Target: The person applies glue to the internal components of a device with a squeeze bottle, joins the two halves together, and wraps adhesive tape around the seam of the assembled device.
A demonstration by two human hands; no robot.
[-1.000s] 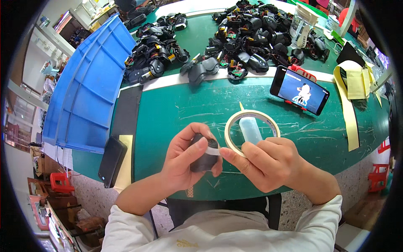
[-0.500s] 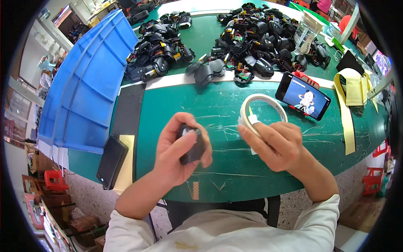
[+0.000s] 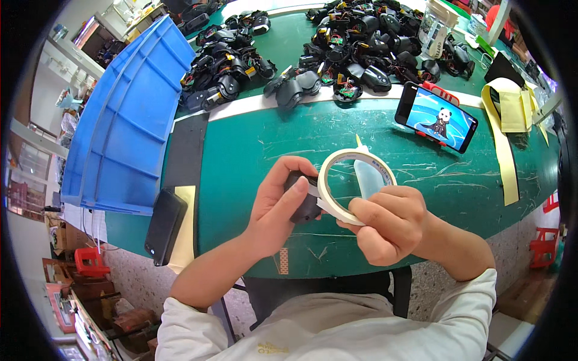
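Observation:
My left hand (image 3: 277, 204) grips a dark, rounded plastic housing (image 3: 305, 207), thumb across its top; it resembles the black parts piled at the back. Pinched in my right hand (image 3: 391, 222) is a roll of cream masking tape (image 3: 323, 179), its ring tilted upright. The roll's edge meets the housing, and a short whitish strip of tape shows between the two. Behind the ring, a pale blue-white thing (image 3: 368, 178) with a thin yellow tip is partly hidden; it looks like a small nozzle bottle.
Black housings with wires and green circuit boards lie in two heaps, one right (image 3: 361, 48) and one left (image 3: 226, 66). A blue bin (image 3: 120, 126) stands at left, near a black phone (image 3: 165, 225). Another phone (image 3: 436, 117) leans on a red stand. Yellow paper strips (image 3: 509, 156) hang at right.
My left hand has moved right with the housing, and the tape roll has come left and down to meet it. The view has shifted slightly.

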